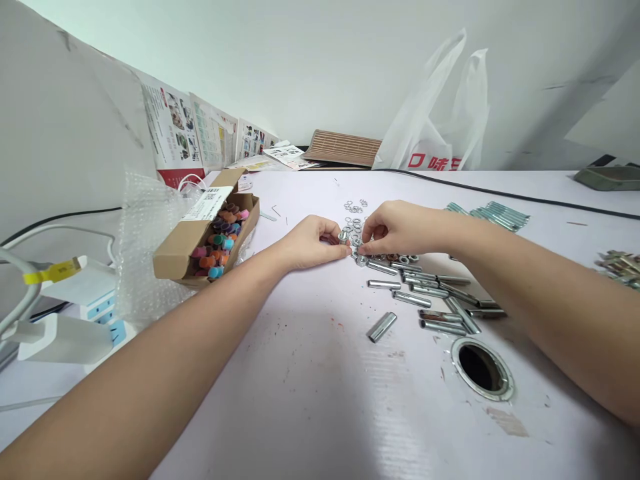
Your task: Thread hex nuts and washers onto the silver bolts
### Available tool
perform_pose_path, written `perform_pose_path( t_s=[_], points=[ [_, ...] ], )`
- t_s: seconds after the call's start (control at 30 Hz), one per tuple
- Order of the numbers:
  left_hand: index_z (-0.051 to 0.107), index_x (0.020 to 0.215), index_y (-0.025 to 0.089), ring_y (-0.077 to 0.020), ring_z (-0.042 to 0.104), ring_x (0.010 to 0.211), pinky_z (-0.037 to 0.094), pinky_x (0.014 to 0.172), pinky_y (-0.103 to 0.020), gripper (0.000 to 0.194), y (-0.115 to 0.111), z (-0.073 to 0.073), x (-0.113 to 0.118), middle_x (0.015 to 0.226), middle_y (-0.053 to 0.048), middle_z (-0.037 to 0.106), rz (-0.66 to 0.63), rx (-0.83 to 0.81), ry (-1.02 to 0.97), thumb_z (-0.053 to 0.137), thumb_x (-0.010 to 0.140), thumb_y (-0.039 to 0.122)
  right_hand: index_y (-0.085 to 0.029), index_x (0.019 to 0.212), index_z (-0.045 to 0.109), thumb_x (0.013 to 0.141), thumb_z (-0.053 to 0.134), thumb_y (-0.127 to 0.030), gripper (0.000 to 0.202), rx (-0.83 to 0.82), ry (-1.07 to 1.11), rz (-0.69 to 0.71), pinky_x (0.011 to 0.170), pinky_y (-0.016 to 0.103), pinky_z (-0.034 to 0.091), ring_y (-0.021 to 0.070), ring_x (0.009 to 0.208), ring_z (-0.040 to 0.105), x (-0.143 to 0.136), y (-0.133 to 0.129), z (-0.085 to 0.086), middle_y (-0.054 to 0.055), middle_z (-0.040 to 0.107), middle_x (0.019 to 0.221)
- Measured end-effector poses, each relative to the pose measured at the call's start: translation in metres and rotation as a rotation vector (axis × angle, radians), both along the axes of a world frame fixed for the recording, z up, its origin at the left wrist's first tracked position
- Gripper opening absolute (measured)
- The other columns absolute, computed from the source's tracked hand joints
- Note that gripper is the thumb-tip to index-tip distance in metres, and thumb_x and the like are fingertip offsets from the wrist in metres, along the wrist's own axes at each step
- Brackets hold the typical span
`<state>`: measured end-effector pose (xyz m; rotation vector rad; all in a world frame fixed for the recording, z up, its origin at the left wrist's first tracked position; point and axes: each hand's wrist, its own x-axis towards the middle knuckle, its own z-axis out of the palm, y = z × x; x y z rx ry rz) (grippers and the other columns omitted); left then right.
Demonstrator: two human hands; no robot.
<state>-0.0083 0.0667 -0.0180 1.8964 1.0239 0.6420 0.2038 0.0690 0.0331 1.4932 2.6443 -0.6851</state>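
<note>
My left hand (316, 243) is closed in a pinch on a small round metal part (343, 237), which looks like a washer or nut on a bolt end; its lower part is hidden by the fingers. Just to the right, my right hand (393, 230) reaches down with thumb and fingertips together at the edge of a pile of washers (356, 225). Whatever those fingertips hold is too small to make out. Several hex nuts (403, 259) lie beneath my right hand, partly covered. Closer to me are scattered shiny metal sleeves (411, 298), with one sleeve (383, 327) lying apart.
A cardboard box (175, 250) of colourful-capped items stands at the left beside bubble wrap (150, 267) and white chargers (75, 340). Threaded rods or bolts (500, 215) lie beyond my right forearm. A metal-rimmed hole (506, 387) opens in the table. Behind stands a plastic bag (430, 133).
</note>
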Motion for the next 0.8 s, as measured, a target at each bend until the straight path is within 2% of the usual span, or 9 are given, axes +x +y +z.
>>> perform_pose_path(
  t_s=[0.13,0.27,0.37,0.43,0.57,0.67,0.8],
  points=[
    [0.067,0.078,0.01,-0.0113,0.054,0.068,0.04,0.06,-0.023,0.022,0.001,-0.001,0.001,0.073,-0.003,0.065,0.0,0.0,-0.001,0.073,0.072,0.031,-0.02,0.078,0.073,0.079,0.064,-0.04,0.021,-0.016,0.07,0.01,0.054,0.028,0.041,0.0162,0.06,0.059,0.001,0.0,-0.003,0.002,0.068,0.069],
    [0.065,0.075,0.011,-0.0096,0.051,0.065,0.039,0.06,-0.022,0.023,0.001,-0.003,0.0,0.07,-0.001,0.062,-0.009,0.016,-0.018,0.072,0.073,0.033,-0.02,0.086,0.074,0.078,0.061,-0.031,0.019,0.063,0.275,-0.006,0.056,0.027,0.043,0.0151,0.06,0.059,-0.004,-0.005,0.005,0.002,0.069,0.073],
    [0.067,0.08,0.01,-0.0099,0.052,0.067,0.039,0.062,-0.023,0.026,0.002,-0.004,-0.001,0.072,-0.001,0.062,-0.038,0.008,-0.027,0.072,0.074,0.036,-0.018,0.093,0.074,0.079,0.059,-0.027,0.022,0.171,0.416,0.077,0.063,0.027,0.045,0.0162,0.07,0.061,-0.011,-0.01,0.008,0.003,0.071,0.081],
    [0.068,0.083,0.01,-0.0109,0.053,0.068,0.04,0.064,-0.023,0.029,0.003,-0.005,-0.002,0.073,-0.001,0.063,-0.048,0.006,-0.021,0.071,0.075,0.038,-0.018,0.096,0.074,0.08,0.058,-0.026,0.024,0.173,0.426,0.151,0.067,0.027,0.046,0.0168,0.075,0.061,-0.014,-0.012,0.008,0.003,0.072,0.085],
    [0.069,0.086,0.011,-0.0118,0.054,0.07,0.041,0.066,-0.024,0.031,0.003,-0.006,-0.003,0.076,-0.002,0.065,-0.056,0.025,0.007,0.07,0.076,0.041,-0.019,0.1,0.074,0.084,0.057,-0.027,0.024,0.181,0.392,0.224,0.071,0.027,0.046,0.017,0.08,0.062,-0.013,-0.01,0.005,0.003,0.073,0.091],
    [0.067,0.082,0.011,-0.0103,0.051,0.066,0.038,0.062,-0.023,0.029,0.004,-0.006,-0.003,0.072,0.0,0.061,-0.048,0.031,0.017,0.07,0.076,0.04,-0.019,0.095,0.073,0.086,0.06,-0.035,0.023,0.264,0.356,0.201,0.067,0.029,0.044,0.0174,0.078,0.062,-0.011,-0.009,0.003,0.004,0.072,0.089],
    [0.063,0.074,0.012,-0.008,0.045,0.06,0.033,0.058,-0.023,0.027,0.003,-0.004,-0.002,0.064,0.002,0.053,-0.052,0.045,0.009,0.07,0.074,0.038,-0.018,0.09,0.073,0.087,0.059,-0.047,0.032,0.376,0.274,0.157,0.062,0.03,0.041,0.018,0.072,0.06,-0.011,-0.007,-0.002,0.005,0.07,0.084]
  ],
)
